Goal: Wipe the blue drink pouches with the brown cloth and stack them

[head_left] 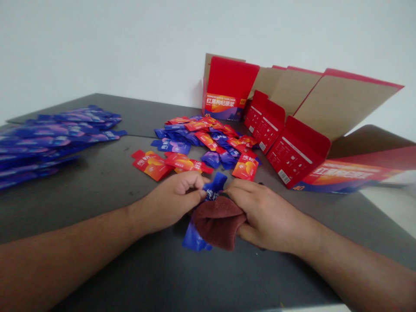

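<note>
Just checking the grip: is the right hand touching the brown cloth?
Touching. The head view shows the right hand gripping the right edge of the brown cloth, with no gap between them.

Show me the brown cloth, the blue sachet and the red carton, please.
Brown cloth [218,223], head view, its middle.
Blue sachet [214,186], head view, its top end.
Red carton [229,80], head view, its raised flap.
</note>
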The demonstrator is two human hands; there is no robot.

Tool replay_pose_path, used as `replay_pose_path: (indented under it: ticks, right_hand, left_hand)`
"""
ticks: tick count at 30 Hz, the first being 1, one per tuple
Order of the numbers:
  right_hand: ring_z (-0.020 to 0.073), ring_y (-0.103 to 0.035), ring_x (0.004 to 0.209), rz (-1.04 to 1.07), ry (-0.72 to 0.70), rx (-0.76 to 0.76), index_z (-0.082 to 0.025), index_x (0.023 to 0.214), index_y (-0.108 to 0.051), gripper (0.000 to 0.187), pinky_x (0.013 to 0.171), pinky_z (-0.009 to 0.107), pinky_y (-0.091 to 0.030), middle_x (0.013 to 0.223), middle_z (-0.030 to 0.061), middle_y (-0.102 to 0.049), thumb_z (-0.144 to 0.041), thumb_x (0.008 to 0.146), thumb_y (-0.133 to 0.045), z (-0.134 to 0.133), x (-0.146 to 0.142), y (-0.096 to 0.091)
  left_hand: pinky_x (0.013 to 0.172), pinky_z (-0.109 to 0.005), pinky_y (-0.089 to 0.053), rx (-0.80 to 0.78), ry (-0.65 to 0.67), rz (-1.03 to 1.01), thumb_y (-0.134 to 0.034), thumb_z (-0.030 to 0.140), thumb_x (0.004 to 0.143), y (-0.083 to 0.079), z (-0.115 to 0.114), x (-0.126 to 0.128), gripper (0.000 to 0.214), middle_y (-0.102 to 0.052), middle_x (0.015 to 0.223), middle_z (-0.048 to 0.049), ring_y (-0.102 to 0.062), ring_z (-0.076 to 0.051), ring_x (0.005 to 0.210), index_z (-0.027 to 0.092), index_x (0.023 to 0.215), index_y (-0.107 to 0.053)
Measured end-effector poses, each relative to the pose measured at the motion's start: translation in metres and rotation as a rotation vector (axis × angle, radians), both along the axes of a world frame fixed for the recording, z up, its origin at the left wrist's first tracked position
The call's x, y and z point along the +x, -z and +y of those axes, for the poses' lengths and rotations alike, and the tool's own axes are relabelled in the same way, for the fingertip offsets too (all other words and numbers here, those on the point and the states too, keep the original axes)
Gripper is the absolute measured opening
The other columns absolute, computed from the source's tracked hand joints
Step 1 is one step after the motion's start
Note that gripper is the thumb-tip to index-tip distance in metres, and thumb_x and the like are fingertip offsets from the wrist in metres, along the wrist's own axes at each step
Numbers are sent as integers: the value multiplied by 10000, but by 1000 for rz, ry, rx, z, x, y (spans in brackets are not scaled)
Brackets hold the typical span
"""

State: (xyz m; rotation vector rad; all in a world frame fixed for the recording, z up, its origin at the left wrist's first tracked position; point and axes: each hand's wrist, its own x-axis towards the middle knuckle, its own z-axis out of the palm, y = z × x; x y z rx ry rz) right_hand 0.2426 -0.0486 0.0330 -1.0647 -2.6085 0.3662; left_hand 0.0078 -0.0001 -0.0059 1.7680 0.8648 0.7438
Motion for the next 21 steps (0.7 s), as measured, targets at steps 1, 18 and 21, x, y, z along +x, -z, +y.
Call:
replay_pose_path:
  ticks: [1, 18, 21]
  right_hand:
    - [208, -607, 929, -5, 35, 10, -201, 1007, -586, 192, 795, 329, -500, 1002, 48, -640, -126, 836, -630, 0, 1, 0]
    - [231, -622, 950, -24, 54, 86, -189, 1031, -625, 195, 803, 344, -512, 1016, 69, -669, -158, 843, -665, -6, -6, 0]
    - [205, -620, 926, -23, -51, 28, -187, 1083, -636, 187, 796, 326, -508, 1042, 65, -671, -172, 897, -644, -7, -8, 0]
  left_hand:
    - [639, -245, -436, -6, -9, 5, -579, 238, 922, 0, 0, 0, 172, -632, 777, 14, -530, -123, 692, 185, 759, -568]
    - [583, -243, -379, 41, -107, 80, -583, 322, 936, 0, 1, -1, 206, -539, 719, 29, -457, -122, 640, 195, 777, -552]
    - [574, -244, -377, 21, -113, 62, -600, 331, 931, 0, 1, -1, 207, -534, 703, 30, -458, -122, 627, 197, 779, -557]
